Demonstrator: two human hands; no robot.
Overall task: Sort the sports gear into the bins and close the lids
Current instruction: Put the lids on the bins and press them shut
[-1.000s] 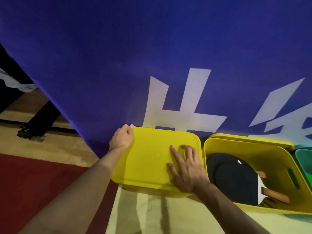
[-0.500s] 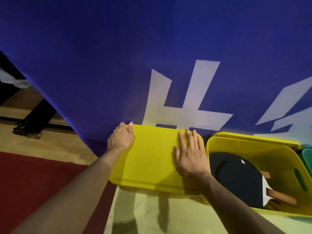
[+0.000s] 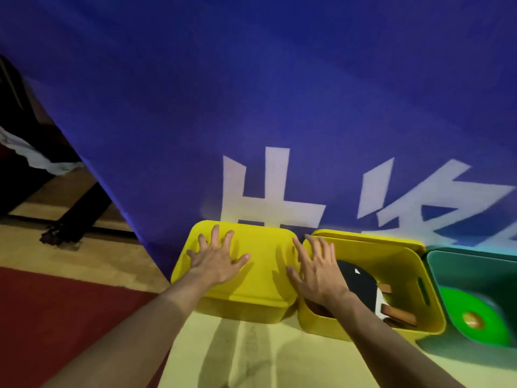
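Flat yellow plastic lid [image 3: 260,264] is seated on left yellow bin, pressed by L hand [image 3: 216,264], fingers spread flat. R hand [image 3: 317,271], fingers straight, nothing held, is over open yellow plastic bin [image 3: 405,256] w/ black paddles [image 3: 361,284].

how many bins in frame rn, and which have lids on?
3. Lidded yellow bin on the left under the left hand; open yellow bin in the middle holding paddles; green bin, open, cut off at right edge.
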